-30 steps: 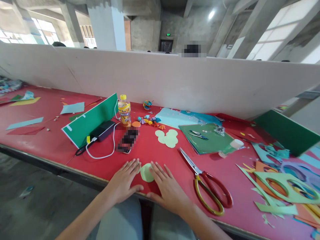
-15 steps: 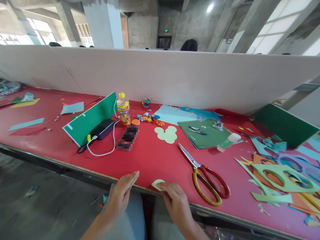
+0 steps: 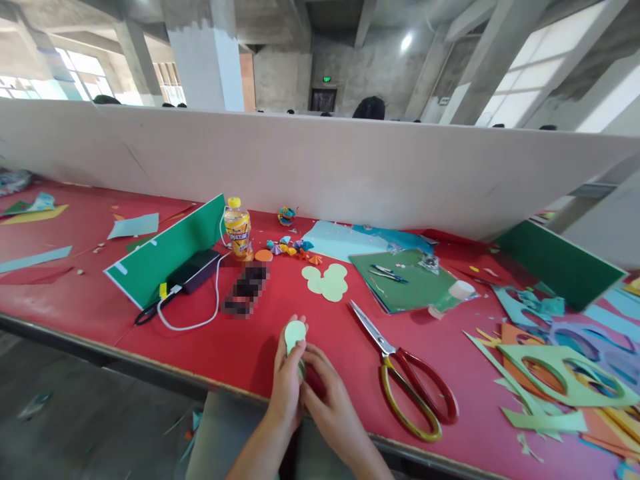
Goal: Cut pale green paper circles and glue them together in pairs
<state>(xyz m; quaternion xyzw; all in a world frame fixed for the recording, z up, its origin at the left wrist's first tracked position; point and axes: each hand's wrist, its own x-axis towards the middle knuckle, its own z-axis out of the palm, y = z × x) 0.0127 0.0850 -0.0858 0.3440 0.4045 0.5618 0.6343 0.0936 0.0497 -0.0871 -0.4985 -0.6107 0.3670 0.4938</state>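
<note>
My left hand [image 3: 286,383] and my right hand [image 3: 326,400] are pressed together just above the near edge of the red table [image 3: 260,347]. Between their fingers they hold a small pale green paper circle [image 3: 295,333], its rounded top sticking up above the fingertips. Large scissors [image 3: 400,370] with red and yellow handles lie on the table to the right of my hands, apart from them. Several more pale green circles [image 3: 326,280] lie flat farther back.
A green board [image 3: 165,250], a black power bank with a white cable [image 3: 193,272], a phone [image 3: 245,290] and a yellow bottle [image 3: 237,228] stand at the left. Green card with pens [image 3: 400,280] and paper offcuts [image 3: 555,367] crowd the right. A white partition [image 3: 320,167] walls the back.
The paper circle has come off the table edge and is now held upright between both hands, which have moved together over the table.
</note>
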